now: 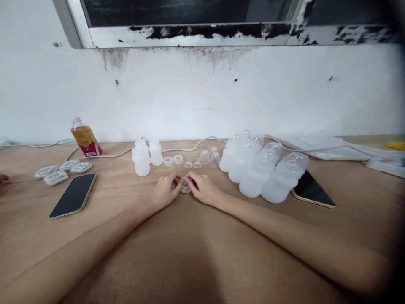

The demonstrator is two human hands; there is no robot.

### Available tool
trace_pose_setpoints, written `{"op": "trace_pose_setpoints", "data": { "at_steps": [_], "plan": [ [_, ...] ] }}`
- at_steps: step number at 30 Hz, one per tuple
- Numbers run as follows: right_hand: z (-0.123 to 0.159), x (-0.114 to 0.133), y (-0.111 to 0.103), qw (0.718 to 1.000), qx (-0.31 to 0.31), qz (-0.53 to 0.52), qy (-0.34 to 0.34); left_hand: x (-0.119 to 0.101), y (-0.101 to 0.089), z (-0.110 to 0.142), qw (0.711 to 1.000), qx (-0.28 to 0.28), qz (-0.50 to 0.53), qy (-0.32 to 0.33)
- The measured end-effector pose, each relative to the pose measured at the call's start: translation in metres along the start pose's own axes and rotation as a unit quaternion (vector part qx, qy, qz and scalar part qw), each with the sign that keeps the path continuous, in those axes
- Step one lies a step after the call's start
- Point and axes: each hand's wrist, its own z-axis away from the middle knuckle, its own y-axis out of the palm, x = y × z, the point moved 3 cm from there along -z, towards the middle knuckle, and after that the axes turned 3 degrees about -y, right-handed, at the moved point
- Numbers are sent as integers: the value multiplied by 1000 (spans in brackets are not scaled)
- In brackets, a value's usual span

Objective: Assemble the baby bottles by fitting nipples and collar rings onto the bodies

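My left hand (166, 191) and my right hand (204, 188) meet at the middle of the table. Their fingertips close from both sides on a small clear bottle nipple (185, 188), which seems to sit in a ring; the fingers partly cover it. Just beyond it stand two clear nipples (193, 164), with two white collar rings (173, 160) to their left. Three clear domed caps (209, 156) are to their right. Two frosted baby bottles (142, 160) without tops stand behind my left hand. Several capped baby bottles (253, 164) are grouped right of my right hand.
A phone (73, 196) and several small white cases (56, 177) lie at left, near a drink bottle (86, 137). Another phone (311, 190) is partly behind the capped bottles. A white cable (196, 145) runs along the wall. Another person's fingers (4, 178) show at the left edge.
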Motion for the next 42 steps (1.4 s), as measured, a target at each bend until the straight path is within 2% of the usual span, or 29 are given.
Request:
{"op": "trace_pose_setpoints", "data": {
  "at_steps": [7, 14, 20, 25, 32, 42],
  "plan": [
    [-1, 1, 0, 1000, -11, -1, 11, -2, -1, 1, 999, 1, -29, -23],
    [1, 2, -4, 999, -11, -39, -4, -6, -5, 3, 1000, -8, 13, -13],
    [0, 3, -3, 999, -2, -38, 2, -2, -1, 4, 1000, -3, -6, 2],
    [1, 5, -1, 1000, -1, -23, -1, -2, 0, 4, 999, -10, -44, -6],
    [4, 8, -2, 1000, 27, 4, 5, -4, 0, 5, 999, 25, -22, 22],
    [4, 11, 0, 998, 45, 42, 2, -6, 2, 5, 997, 15, -71, 12]
  ]
}}
